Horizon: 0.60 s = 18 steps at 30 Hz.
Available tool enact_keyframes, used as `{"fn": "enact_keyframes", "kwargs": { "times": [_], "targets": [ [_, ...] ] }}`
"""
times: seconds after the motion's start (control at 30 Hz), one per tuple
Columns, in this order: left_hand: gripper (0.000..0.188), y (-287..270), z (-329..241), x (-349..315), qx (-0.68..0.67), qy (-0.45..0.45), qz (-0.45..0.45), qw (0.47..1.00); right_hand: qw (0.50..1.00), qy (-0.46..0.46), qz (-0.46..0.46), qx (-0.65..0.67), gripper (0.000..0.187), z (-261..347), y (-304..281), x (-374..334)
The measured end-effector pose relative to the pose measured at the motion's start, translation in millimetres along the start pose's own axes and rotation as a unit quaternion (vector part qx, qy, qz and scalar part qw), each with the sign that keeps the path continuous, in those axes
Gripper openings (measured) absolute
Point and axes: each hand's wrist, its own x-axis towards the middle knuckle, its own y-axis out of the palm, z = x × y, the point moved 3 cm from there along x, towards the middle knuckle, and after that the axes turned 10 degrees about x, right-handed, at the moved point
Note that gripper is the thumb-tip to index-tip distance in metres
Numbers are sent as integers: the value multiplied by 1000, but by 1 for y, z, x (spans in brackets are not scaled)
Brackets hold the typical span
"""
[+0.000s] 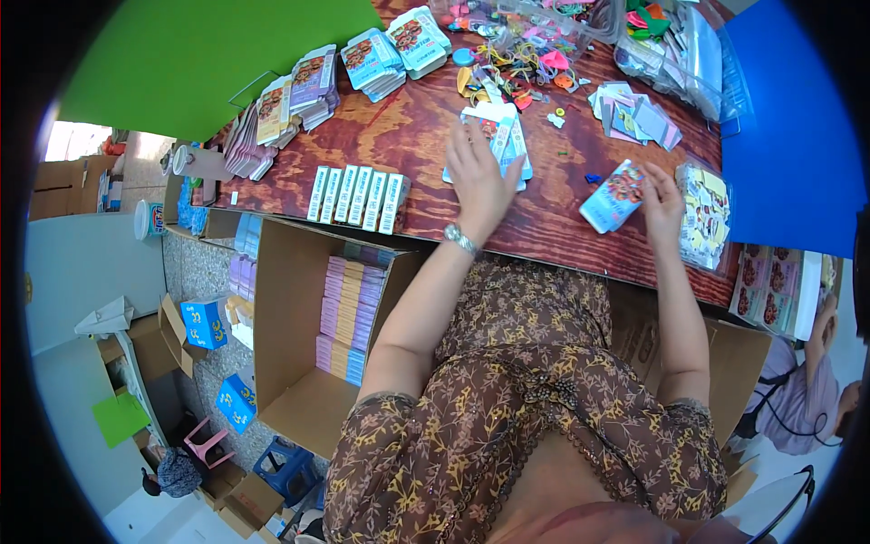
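Note:
My right hand [664, 201] grips the edge of a small light-blue carton [609, 203] with a colourful picture on its front, held over the front right of the table. To its left, my left hand [480, 177] lies with fingers spread on a small pile of blue-and-white flat cartons [513, 150]. A watch circles that wrist. Several filled cartons [358, 198] stand in a row on edge at the table's front left. Beside my right hand sits a clear bag of small yellowish printed pieces [703, 216].
Stacks of flat cartons [313, 83] line the table's left and back. Loose colourful trinkets [521, 72] and scattered cards [637, 116] lie behind my hands. A green panel [217, 63] and a blue panel [793, 127] flank the table. Below is an open cardboard box [299, 317] of packed cartons.

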Motion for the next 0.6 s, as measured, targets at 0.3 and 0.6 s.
{"fn": "enact_keyframes", "kwargs": {
  "times": [0.3,0.6],
  "targets": [
    [116,17,30,32,48,-87,195,976,842,-315,17,-438,39,49,20,9],
    [118,11,15,17,55,-38,154,986,943,-159,196,-218,33,34,181,-5]
  ]
}}
